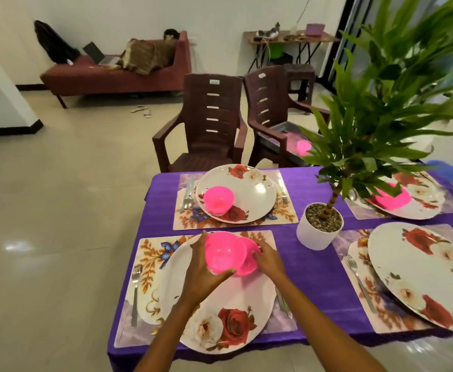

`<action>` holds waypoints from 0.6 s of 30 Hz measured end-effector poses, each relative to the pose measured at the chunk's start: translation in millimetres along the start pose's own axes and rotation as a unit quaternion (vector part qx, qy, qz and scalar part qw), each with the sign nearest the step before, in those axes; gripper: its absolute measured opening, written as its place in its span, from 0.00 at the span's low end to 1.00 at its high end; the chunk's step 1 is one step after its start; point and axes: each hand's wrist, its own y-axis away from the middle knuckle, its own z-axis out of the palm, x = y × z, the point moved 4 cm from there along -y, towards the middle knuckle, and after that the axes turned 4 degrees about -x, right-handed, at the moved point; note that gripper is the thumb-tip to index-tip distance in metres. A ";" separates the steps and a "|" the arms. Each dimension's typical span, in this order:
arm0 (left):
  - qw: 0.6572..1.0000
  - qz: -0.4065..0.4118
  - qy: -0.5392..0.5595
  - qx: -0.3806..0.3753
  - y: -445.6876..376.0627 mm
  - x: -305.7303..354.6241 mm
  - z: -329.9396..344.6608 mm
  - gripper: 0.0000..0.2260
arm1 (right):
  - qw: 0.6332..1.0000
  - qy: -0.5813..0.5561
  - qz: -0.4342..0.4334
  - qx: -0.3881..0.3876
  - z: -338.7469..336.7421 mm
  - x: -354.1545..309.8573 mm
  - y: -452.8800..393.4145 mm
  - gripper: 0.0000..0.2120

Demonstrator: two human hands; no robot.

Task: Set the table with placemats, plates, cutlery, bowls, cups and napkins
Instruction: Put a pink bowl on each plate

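Four floral plates [246, 312] on four placemats [150, 253]. At lower centre, the left hand [206, 275] grips one pink bowl [224, 253]; the right hand [269, 260] curls round a second [249, 264]. Two more bowls sit on far plates.

— Where do we stand from the potted plant [319, 226] on the table [311, 264]?

— We see a plate [220, 312] on a placemat [150, 253] to its left, nearer us; a fork [135, 291] lies left of that plate, and two bowls [226, 255] sit over it.

— And behind those?

— Another plate [246, 191] carrying a bowl [218, 199]; two chairs [209, 122] beyond the table.
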 end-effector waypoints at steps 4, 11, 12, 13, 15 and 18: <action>0.998 0.012 -0.038 -0.054 -7.2 8.1 24.4 0.51 | 0.995 -0.079 -0.033 0.051 -18.5 5.7 13.3 0.15; 0.977 0.088 -0.039 -0.189 -17.2 57.4 128.9 0.50 | 0.923 -0.338 -0.007 0.183 -103.0 69.1 54.9 0.13; 0.971 0.099 -0.038 -0.212 -17.7 66.7 150.6 0.49 | 0.915 -0.349 0.001 0.202 -119.5 85.3 61.7 0.14; 0.966 0.107 -0.037 -0.231 -18.9 75.1 172.4 0.48 | 0.908 -0.355 0.004 0.222 -135.9 101.5 68.5 0.14; 0.958 0.126 -0.030 -0.255 -20.7 94.6 215.5 0.48 | 0.892 -0.367 -0.004 0.262 -169.2 133.9 81.6 0.12; 0.944 0.146 0.006 -0.296 -19.7 128.5 288.7 0.48 | 0.879 -0.369 0.003 0.302 -219.5 189.3 98.4 0.11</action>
